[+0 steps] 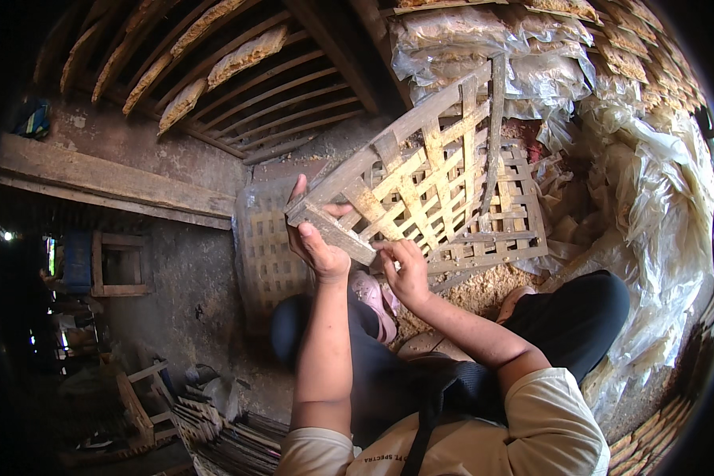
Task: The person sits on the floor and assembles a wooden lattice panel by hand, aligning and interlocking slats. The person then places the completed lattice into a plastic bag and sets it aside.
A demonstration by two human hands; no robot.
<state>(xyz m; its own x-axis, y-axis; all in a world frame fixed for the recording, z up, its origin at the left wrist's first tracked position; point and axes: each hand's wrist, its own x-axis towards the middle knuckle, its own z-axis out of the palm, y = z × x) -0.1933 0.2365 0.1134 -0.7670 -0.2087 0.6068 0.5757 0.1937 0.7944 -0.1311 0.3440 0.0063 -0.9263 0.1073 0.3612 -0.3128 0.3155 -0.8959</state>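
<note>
A wooden-framed tray with a lattice of flat woven slats (436, 151) is tilted up in front of me. My left hand (321, 250) grips its near left corner, thumb on the near side and fingers reaching behind the frame. Along the lower frame edge, my right hand (405, 274) is closed with its fingertips pinching the wood. Another lattice tray (523, 247) lies behind and below the raised one, partly covered by it. To the left stands a lattice tray under clear plastic (274, 238).
Pale crumbs (492, 287) cover the floor by my feet. Plastic-wrapped slabs (460, 40) are stacked at the far right, with loose plastic sheeting (642, 206) draped down the right side. A slatted wooden rack (285, 95) holds pale slabs at upper left, above a thick beam (111, 178).
</note>
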